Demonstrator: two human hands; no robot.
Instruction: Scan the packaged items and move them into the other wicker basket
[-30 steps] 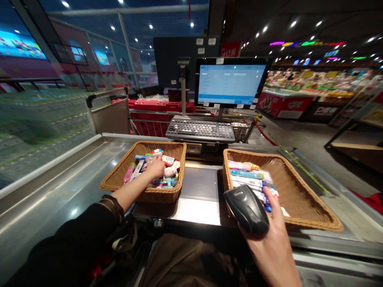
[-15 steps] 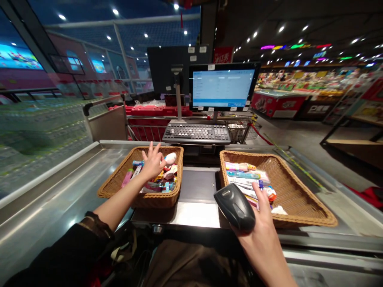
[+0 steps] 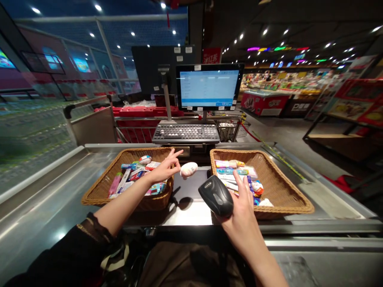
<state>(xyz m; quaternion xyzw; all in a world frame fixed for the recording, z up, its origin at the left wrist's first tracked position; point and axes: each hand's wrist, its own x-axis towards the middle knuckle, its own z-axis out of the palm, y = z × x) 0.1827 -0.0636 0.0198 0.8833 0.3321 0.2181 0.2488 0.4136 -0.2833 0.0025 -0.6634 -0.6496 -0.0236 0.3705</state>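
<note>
Between thumb and finger, my left hand (image 3: 167,167) pinches a white egg-shaped package (image 3: 189,170), its other fingers raised. The package hangs over the grey counter plate (image 3: 193,187), in the gap between two baskets. My right hand (image 3: 242,199) is wrapped round a black handheld barcode scanner (image 3: 216,196), whose head points left towards the plate. Several small packaged goods, among them another egg-shaped package (image 3: 145,160), lie in the left wicker basket (image 3: 98,181). The right wicker basket (image 3: 281,187) holds colourful slim packs (image 3: 229,164) at its left side, partly hidden by my right hand.
Behind the baskets stand a black keyboard (image 3: 185,133) and a lit monitor (image 3: 208,89). A metal counter rim (image 3: 323,227) runs along the front right. Further back are a shopping cart (image 3: 134,129) and a red freezer (image 3: 263,104).
My left hand has lifted the egg-shaped package out of the left basket and carried it right, over the plate. My right hand still holds the scanner. The view has turned slightly right.
</note>
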